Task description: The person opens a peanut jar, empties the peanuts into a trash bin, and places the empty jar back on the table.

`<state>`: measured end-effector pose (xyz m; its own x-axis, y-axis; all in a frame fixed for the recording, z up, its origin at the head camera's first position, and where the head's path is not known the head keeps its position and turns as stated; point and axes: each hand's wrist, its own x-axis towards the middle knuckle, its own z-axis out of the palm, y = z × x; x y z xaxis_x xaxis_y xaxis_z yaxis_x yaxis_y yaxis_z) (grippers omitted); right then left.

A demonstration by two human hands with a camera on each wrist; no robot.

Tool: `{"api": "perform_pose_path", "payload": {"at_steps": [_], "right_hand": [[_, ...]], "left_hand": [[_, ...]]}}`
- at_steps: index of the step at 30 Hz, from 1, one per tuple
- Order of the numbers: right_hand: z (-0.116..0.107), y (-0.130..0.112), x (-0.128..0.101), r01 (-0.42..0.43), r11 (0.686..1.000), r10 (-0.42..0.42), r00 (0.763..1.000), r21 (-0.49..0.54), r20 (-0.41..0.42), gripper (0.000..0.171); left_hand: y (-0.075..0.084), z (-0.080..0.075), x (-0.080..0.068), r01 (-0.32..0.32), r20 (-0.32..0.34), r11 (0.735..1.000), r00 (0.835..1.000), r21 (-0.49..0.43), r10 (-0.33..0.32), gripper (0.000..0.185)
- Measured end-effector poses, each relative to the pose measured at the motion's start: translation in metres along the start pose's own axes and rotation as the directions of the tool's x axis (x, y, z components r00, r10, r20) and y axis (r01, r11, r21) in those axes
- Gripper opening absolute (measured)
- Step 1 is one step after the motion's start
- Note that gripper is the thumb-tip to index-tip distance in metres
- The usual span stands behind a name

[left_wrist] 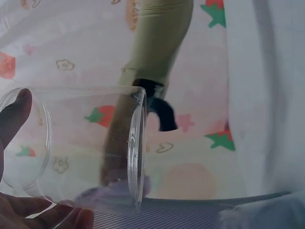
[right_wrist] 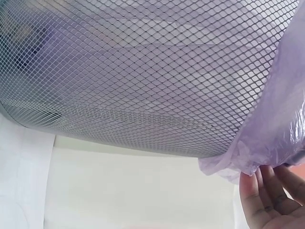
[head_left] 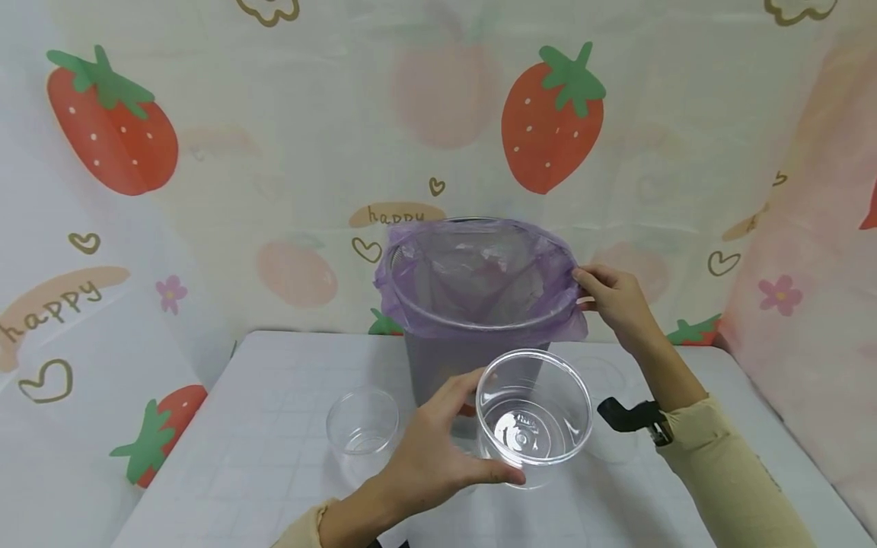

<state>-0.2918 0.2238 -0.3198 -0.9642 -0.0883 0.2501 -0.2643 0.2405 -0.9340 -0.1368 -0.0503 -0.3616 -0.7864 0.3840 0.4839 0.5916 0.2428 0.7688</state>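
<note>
A clear plastic round container (head_left: 534,407) is held in my left hand (head_left: 435,453), its open mouth tilted up toward the head camera. The left wrist view shows the same container (left_wrist: 90,148) from the side, with the thumb on one side and fingers (left_wrist: 78,219) on the other; nothing shows inside. Behind it stands a mesh wastebasket (head_left: 438,361), lined with a thin purple plastic bag (head_left: 445,331) folded over its rim. At the basket's right edge my right hand (head_left: 620,304) pinches the bag and rim. Close up, those fingers (right_wrist: 257,200) meet the bag (right_wrist: 271,129) below the mesh (right_wrist: 143,86).
Another clear container (head_left: 363,426) stands on the white table (head_left: 267,457), left of the basket. Faint clear round outlines (head_left: 613,449) lie at the right, hard to make out. A strawberry-printed curtain (head_left: 308,114) closes off the back and sides.
</note>
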Motion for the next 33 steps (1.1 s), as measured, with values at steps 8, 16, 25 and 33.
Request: {"api": "perform_pose_path", "payload": {"at_steps": [8,16,25,33], "right_hand": [[-0.001,0.002,-0.001,-0.012,1.000,0.012,1.000,0.020,0.005,0.031],[-0.002,0.000,-0.001,-0.021,0.999,0.021,1.000,0.035,0.001,0.023],[-0.001,0.000,-0.002,-0.031,0.998,0.030,0.999,0.059,0.009,0.015],[0.001,0.001,-0.001,-0.020,0.994,0.019,1.000,0.108,0.006,0.012]], "left_hand": [[-0.028,0.029,-0.004,0.099,0.029,0.995,0.995,-0.030,-0.098,0.094],[-0.051,0.063,-0.015,0.206,0.014,0.978,0.979,-0.023,-0.205,0.091],[-0.060,0.081,-0.021,0.187,-0.018,0.981,0.982,0.051,-0.186,0.092],[-0.064,0.094,-0.022,0.137,-0.027,0.972,0.991,0.191,-0.134,0.097]]}}
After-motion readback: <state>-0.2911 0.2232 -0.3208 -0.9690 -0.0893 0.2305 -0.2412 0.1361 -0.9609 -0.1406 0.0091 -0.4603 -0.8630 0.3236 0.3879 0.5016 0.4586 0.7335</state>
